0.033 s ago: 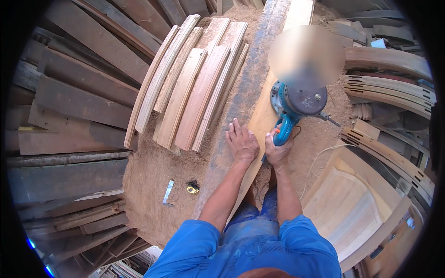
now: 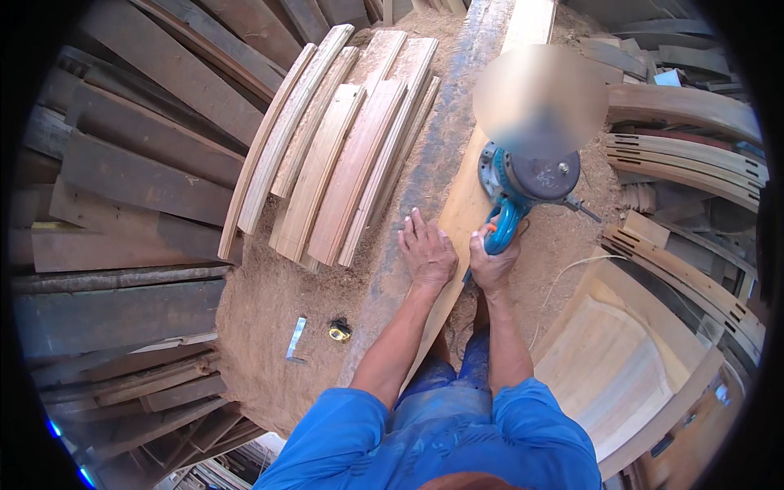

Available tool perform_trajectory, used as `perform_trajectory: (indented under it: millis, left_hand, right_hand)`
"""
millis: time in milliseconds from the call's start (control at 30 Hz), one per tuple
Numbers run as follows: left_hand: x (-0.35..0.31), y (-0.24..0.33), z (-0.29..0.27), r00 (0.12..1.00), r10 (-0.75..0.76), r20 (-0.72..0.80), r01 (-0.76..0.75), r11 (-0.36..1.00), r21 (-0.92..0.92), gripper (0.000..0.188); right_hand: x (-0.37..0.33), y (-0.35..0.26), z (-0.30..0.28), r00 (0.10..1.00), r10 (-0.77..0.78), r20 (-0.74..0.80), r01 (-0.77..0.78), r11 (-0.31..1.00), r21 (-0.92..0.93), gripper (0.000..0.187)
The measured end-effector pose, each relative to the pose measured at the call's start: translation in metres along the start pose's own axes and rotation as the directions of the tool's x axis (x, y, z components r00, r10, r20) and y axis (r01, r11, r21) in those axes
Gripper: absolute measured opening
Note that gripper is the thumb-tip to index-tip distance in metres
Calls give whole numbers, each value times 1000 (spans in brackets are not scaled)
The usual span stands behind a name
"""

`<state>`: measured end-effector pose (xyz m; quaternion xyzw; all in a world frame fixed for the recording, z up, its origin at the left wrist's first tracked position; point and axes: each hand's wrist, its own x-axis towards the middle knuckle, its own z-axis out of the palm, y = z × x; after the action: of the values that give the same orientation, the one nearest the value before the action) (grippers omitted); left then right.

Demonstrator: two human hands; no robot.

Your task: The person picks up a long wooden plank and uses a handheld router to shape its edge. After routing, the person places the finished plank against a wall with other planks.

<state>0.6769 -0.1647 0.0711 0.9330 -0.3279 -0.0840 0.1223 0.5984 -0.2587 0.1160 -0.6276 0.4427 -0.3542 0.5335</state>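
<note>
Teal casing with a dark round cap marks out the power tool point(image 2: 523, 178), which sits on a long tan board point(image 2: 462, 202), its far side lost in a blur and a thin rod jutting to the right. Its looped handle point(image 2: 508, 222) is gripped in the right hand point(image 2: 493, 266), while the left hand point(image 2: 429, 255) lies palm down, fingers extended, at the board's left edge. Left of them, grooved wooden strips point(image 2: 336, 167) lie stacked near a tape measure point(image 2: 340, 329) on sawdust point(image 2: 261, 359); a pale panel point(image 2: 612, 359) leans close on the right.
</note>
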Motion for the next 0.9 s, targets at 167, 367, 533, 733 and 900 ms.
perform_trajectory:
  millis: [167,367,533,733,900]
  left_hand:
    - [7,1,1,1000,-1,15,1,1000,-21,42]
    - [9,4,1,998,-29,57,31,999,-37,43]
    - [9,4,2,997,-34,63,36,999,-27,44]
    - [10,6,-1,998,-34,47,36,998,-51,43]
    - [9,4,-1,1000,-14,25,16,999,-43,43]
  right_hand:
    - [41,3,5,999,11,-37,-10,1000,19,31]
    - [80,9,7,998,-6,-65,9,999,53,32]
    - [114,6,9,998,-28,-63,31,998,47,33]
    - [209,25,9,980,-182,-87,184,983,21,31]
    - [309,0,6,993,-111,-43,111,994,-15,31]
